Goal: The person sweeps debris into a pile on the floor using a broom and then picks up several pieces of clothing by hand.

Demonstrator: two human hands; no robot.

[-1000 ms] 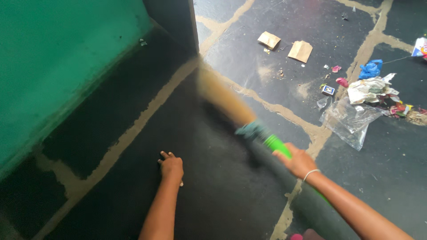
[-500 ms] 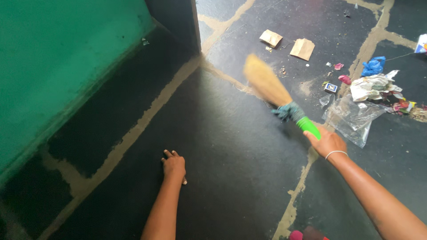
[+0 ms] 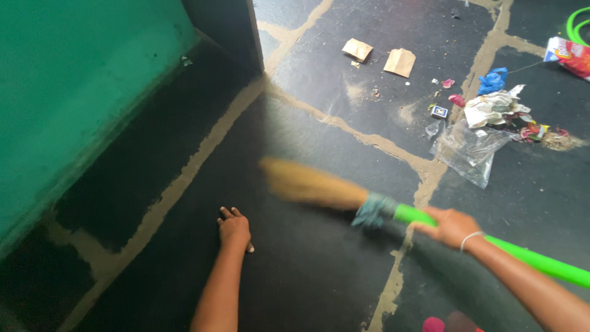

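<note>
My right hand (image 3: 450,226) grips the bright green handle of a broom (image 3: 344,192). Its straw bristles point left, blurred, low over the dark stone floor (image 3: 307,289). A teal cloth band wraps the broom where bristles meet handle. My left hand (image 3: 235,229) rests knuckles-down on the floor, fingers curled, just left of the bristle tips and apart from them. I cannot tell whether something small lies under that hand.
A green wall (image 3: 74,86) runs along the left, ending at a dark corner. Litter lies at the upper right: two brown paper pieces (image 3: 399,61), a clear plastic bag (image 3: 467,150), crumpled paper (image 3: 491,109), a blue scrap (image 3: 491,80), a small box (image 3: 439,112).
The broom swung from the upper right, near the litter, down and left toward my left hand. My right hand moved lower. The left hand stayed in place.
</note>
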